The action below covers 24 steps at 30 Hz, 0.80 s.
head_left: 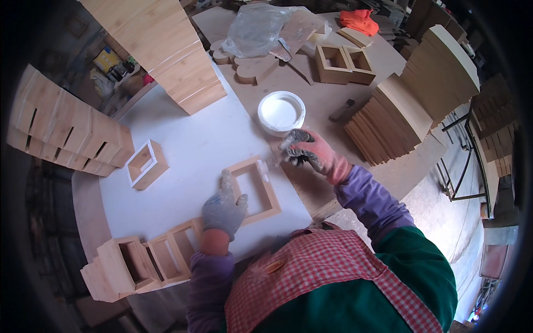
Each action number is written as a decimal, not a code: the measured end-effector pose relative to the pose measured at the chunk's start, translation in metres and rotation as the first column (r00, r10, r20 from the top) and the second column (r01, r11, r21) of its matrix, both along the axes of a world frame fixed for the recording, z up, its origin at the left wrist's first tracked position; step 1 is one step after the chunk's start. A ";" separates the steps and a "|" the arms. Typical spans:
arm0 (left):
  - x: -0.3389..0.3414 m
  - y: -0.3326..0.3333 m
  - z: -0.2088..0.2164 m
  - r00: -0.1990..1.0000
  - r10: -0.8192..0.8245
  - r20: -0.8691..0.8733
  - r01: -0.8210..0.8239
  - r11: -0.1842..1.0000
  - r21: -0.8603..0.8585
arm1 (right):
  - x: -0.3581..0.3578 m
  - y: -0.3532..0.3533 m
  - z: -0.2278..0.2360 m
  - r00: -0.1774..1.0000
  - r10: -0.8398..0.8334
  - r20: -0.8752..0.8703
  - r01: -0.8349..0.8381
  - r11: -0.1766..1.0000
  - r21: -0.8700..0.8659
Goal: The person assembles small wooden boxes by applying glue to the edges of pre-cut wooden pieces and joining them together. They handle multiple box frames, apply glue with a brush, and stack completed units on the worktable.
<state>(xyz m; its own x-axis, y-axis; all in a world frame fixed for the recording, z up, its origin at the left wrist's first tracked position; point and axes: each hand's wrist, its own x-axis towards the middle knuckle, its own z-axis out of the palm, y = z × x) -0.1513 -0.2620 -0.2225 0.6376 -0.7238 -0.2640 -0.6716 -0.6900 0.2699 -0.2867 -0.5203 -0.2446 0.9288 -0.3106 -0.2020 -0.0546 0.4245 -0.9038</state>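
A rectangular open wooden frame (269,197) lies on the white board in front of me, with a white, glue-like smear on its upper right part. My left hand (224,210), in a grey glove, grips its left side, the index finger stretched along the wood and the thumb over the opening. To the right of the frame my right hand (312,151), in a pink and dark grey glove, is raised with its fingers curled. A pale, blurred thing shows at those fingertips; its kind is unclear. Just beyond that hand stands a white bowl (281,111) of white paste.
A small wooden box (147,165) with a white-coated rim sits to the left. Tall stacks of wooden pieces (72,125) flank the board, and open boxes (139,263) stand near left. Thin boards (388,122), a brush (341,110) and an orange cloth (360,22) lie rightward and beyond.
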 end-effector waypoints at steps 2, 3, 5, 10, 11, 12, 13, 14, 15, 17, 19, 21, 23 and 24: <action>0.000 0.001 -0.001 1.000 -0.003 0.010 0.003 1.000 0.000 | 0.010 -0.002 0.001 0.996 -0.078 0.053 0.083 0.993 -0.087; 0.000 0.001 -0.001 0.999 -0.017 0.034 0.018 1.000 -0.025 | 0.014 -0.002 0.001 0.991 -0.107 0.078 0.116 0.985 -0.126; 0.000 0.003 -0.002 0.997 -0.035 0.064 0.037 0.999 -0.033 | 0.016 0.001 0.001 0.978 -0.195 0.080 0.206 0.964 -0.170; 0.001 0.004 -0.008 0.989 -0.073 0.129 0.074 0.997 -0.003 | -0.016 0.021 0.009 0.994 -0.109 -0.015 0.095 0.921 -0.379; 0.001 0.004 -0.008 0.989 -0.077 0.123 0.079 0.997 -0.007 | -0.026 0.026 0.012 0.999 -0.038 -0.020 0.026 0.904 -0.428; 0.002 0.004 -0.008 0.988 -0.082 0.127 0.086 0.996 -0.025 | -0.037 0.031 0.017 0.999 0.026 -0.031 -0.038 0.879 -0.476; 0.002 0.004 -0.008 0.987 -0.088 0.132 0.094 0.995 -0.044 | -0.046 0.037 0.021 0.994 0.097 -0.049 -0.108 0.835 -0.539; 0.002 0.004 -0.007 0.989 -0.089 0.120 0.092 0.996 -0.020 | -0.053 0.041 0.025 0.987 0.159 -0.035 -0.151 0.814 -0.561; 0.002 0.003 -0.006 0.990 -0.091 0.108 0.092 0.996 0.004 | -0.056 0.043 0.029 0.988 0.153 -0.036 -0.147 0.819 -0.555; 0.002 0.002 -0.002 0.990 -0.100 0.101 0.096 0.995 0.042 | -0.057 0.050 0.035 0.988 0.151 -0.046 -0.150 0.815 -0.560; 0.001 0.000 0.002 0.988 -0.106 0.112 0.097 0.992 0.080 | -0.048 0.055 0.038 0.999 0.012 -0.036 -0.031 0.811 -0.584; 0.001 -0.003 0.006 0.992 -0.096 0.076 0.085 0.987 0.135 | -0.040 0.058 0.040 0.996 -0.089 -0.021 0.055 0.766 -0.640; 0.000 -0.005 0.010 0.993 -0.093 0.067 0.080 0.981 0.177 | -0.041 0.064 0.044 0.996 -0.083 -0.039 0.035 0.733 -0.680; 0.000 -0.005 0.012 0.993 -0.095 0.075 0.080 0.980 0.182 | -0.048 0.067 0.047 0.997 -0.050 -0.065 -0.010 0.713 -0.701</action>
<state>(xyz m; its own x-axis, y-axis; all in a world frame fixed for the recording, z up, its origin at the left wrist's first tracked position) -0.1514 -0.2675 -0.2104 0.5989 -0.7237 -0.3430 -0.7462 -0.6598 0.0891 -0.3343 -0.4533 -0.1979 0.9125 -0.4088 0.0138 -0.1323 -0.3269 -0.9358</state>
